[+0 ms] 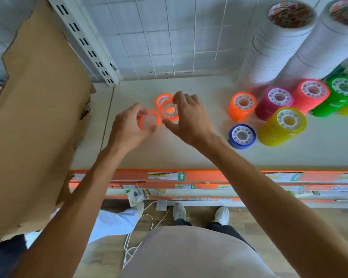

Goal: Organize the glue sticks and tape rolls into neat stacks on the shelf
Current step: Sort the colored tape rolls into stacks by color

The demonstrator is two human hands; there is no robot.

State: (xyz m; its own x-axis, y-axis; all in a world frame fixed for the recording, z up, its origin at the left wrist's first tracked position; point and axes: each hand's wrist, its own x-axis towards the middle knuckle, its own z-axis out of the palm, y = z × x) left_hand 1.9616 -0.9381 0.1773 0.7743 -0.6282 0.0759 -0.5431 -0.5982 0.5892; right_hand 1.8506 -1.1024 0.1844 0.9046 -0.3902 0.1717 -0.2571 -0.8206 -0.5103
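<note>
Left grip (129,127) clamps 1 orange roll (149,120); right grip (189,115) apart over another (169,111).

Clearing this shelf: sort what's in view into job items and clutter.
Job: orange tape rolls at both hands; coloured tape stacks; white tape stacks; shelf.
Clutter: cardboard; white cable on floor.

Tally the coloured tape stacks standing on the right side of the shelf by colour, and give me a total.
Orange stack: 1
Magenta stack: 1
Red-pink stack: 1
Green stack: 1
Yellow stack: 1, plus a sliver of another at the frame edge
Blue stack: 1
Total: 6 fully visible
</note>
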